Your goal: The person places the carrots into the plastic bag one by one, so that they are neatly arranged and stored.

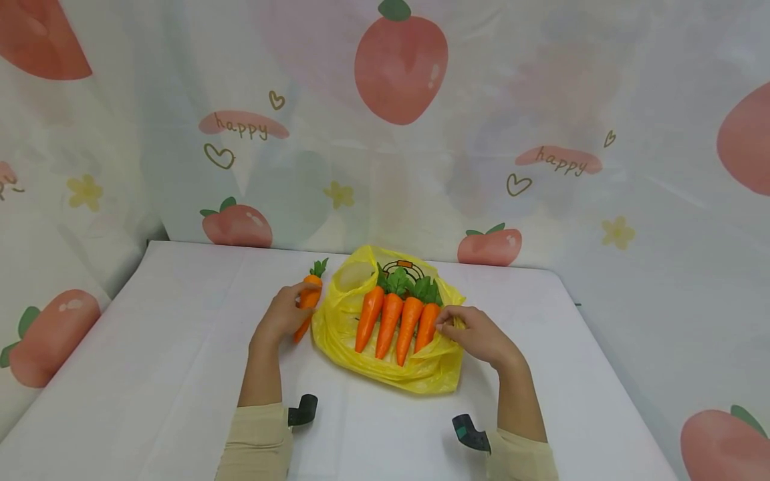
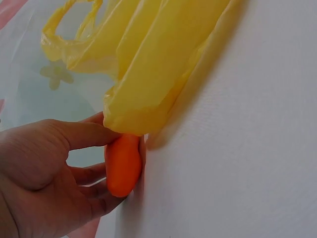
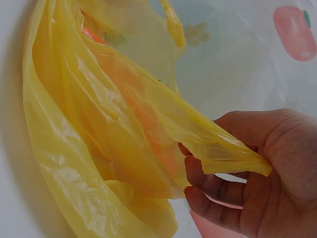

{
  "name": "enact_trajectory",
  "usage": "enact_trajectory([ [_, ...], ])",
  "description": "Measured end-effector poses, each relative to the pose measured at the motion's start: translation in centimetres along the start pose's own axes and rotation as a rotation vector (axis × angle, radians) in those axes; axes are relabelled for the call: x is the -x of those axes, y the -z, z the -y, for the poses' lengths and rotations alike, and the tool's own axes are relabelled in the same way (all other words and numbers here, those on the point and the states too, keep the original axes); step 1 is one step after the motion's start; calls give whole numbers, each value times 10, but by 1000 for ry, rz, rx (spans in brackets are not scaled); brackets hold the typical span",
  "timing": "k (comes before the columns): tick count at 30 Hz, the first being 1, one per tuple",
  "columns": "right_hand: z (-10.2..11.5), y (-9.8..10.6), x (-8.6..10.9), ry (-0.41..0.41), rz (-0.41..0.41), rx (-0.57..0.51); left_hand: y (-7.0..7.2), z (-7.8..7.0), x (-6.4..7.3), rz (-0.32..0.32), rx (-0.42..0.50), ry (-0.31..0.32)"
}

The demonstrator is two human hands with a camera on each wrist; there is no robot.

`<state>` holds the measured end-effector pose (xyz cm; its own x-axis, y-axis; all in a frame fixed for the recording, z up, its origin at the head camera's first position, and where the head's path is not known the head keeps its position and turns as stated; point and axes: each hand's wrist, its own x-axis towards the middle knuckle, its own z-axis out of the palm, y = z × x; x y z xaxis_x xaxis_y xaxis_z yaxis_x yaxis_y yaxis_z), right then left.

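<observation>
A yellow plastic bag (image 1: 415,384) lies on the white table, with several orange carrots (image 1: 390,324) side by side in its open mouth, green tops pointing away. Left of the bag, my left hand (image 1: 283,314) grips a single carrot (image 1: 311,296) with a green top. In the left wrist view the thumb and fingers are around that carrot (image 2: 124,168), close to the bag's side. My right hand (image 1: 478,331) pinches the right edge of the bag; the right wrist view shows a fold of yellow plastic (image 3: 228,156) between thumb and fingers.
The white table (image 1: 180,374) ends at a hanging cloth (image 1: 385,167) printed with fruit, hearts and flowers. Beside each forearm juts a black elbow-shaped piece, the left one (image 1: 305,409) and the right one (image 1: 469,433).
</observation>
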<state>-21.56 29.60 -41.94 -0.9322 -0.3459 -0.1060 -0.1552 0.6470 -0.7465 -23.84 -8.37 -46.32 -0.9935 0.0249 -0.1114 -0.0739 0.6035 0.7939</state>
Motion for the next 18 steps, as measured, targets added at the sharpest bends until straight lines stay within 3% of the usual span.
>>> enact_trajectory([
  [7, 0, -1, 0, 2, 1, -7, 3, -3, 0, 4, -16, -21],
  [18, 0, 0, 1, -4, -2, -8, 12, -12, 5, -20, 43, 17],
])
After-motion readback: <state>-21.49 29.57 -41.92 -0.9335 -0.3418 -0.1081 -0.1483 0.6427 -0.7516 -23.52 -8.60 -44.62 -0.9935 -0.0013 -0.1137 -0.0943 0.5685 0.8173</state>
